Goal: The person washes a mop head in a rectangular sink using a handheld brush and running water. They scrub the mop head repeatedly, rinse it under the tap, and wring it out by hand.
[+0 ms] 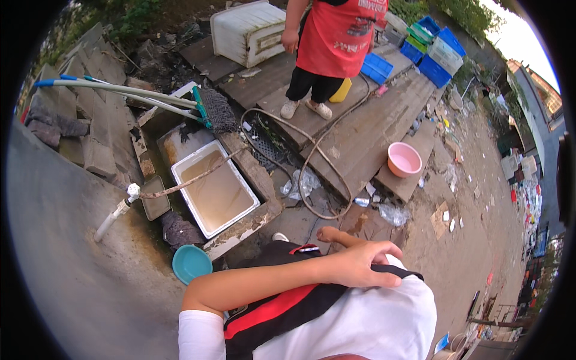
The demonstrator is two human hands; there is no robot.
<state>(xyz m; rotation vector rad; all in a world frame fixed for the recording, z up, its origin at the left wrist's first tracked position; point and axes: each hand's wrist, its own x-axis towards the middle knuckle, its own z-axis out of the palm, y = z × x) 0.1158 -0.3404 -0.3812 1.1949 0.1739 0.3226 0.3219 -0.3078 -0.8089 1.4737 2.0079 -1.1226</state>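
Note:
My left arm reaches across my chest, and my left hand (366,265) is at the black shoulder strap (398,271) of my black and red apron (288,310), thumb and fingers around the strap over my white T-shirt (373,317). Lower down, my right hand (328,234) hangs by my side with fingers loosely curled; nothing shows in it. A small pale object (309,249) pokes out at the apron's red-edged pocket. Before me, a white foam box (231,221) of murky water sits in a concrete basin (263,180). A brown hose (180,186) runs from the white tap (133,191) across the box.
A person in a red apron (335,45) stands on concrete slabs (373,130). A looped hose (310,180) lies between us. Around are a pink basin (404,159), teal basin (192,264), mops (216,110), white tub (245,33), stacked crates (436,54) and scattered litter (393,213).

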